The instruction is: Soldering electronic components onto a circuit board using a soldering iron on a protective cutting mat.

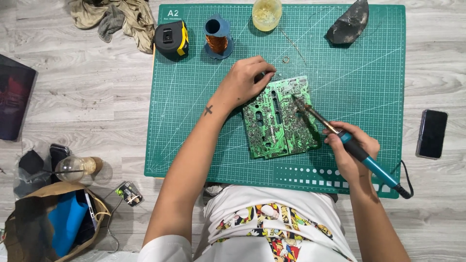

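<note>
Directly below me, a green cutting mat (340, 73) lies on a pale wood-look floor, and a green circuit board (279, 119) rests near the mat's middle, tilted slightly. My left hand (245, 82) presses on the board's upper left corner, fingers curled down over its edge. My right hand (352, 148) wraps closed around a soldering iron (361, 155) with a blue handle, gripped like a pen; its metal tip touches the board near the upper right area. The iron's black cord trails off the mat's lower right corner.

Along the mat's top edge sit a black and yellow tape measure (171, 39), a spool of copper wire (217, 36), a small yellowish tub (266, 13) and a dark sponge-like wedge (348, 23). A dark phone (431, 133) lies on the floor to the right, well apart from the mat. A crumpled cloth (114, 19) lies at the upper left.
</note>
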